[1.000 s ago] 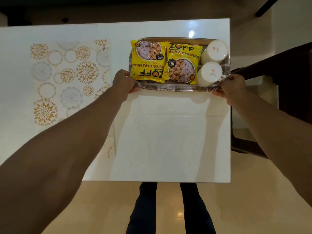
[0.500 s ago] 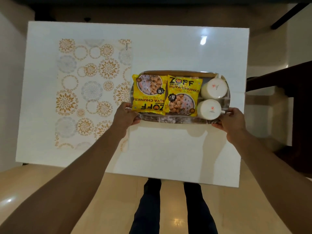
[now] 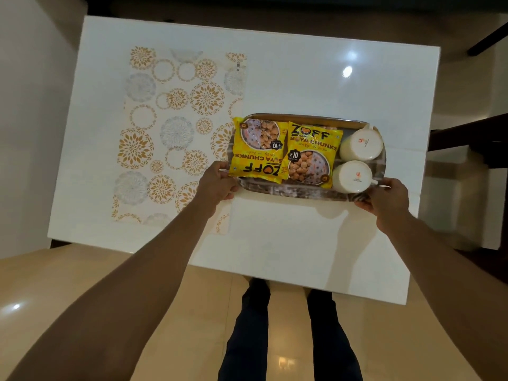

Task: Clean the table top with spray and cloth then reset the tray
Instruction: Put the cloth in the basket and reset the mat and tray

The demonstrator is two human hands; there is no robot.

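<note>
Your left hand (image 3: 217, 185) is gripping the near left corner of the tray (image 3: 291, 191), fingers curled round its rim, arm reaching out long from the lower left. Just left of that hand a thin placemat (image 3: 176, 133) is lying flat on the glossy white table (image 3: 302, 78), printed with gold and grey flower rings. The tray itself is looking like shiny metal, oval-cornered with a low raised rim, and it is sitting over the table's right half, its left end overlapping the placemat's edge. Inside it, two crinkly yellow snack packets are lying flat side by side: the left packet (image 3: 257, 152) is turned with its lettering upside down, the right packet (image 3: 312, 156) is reading upright and overlapping it slightly. Beyond them two smooth white mugs are standing, the far mug (image 3: 361, 144) touching the near mug (image 3: 353, 176). Your right hand (image 3: 384, 199) is clasping the tray's near right corner, thumb lying on the rim, forearm stretching in from the right.
</note>
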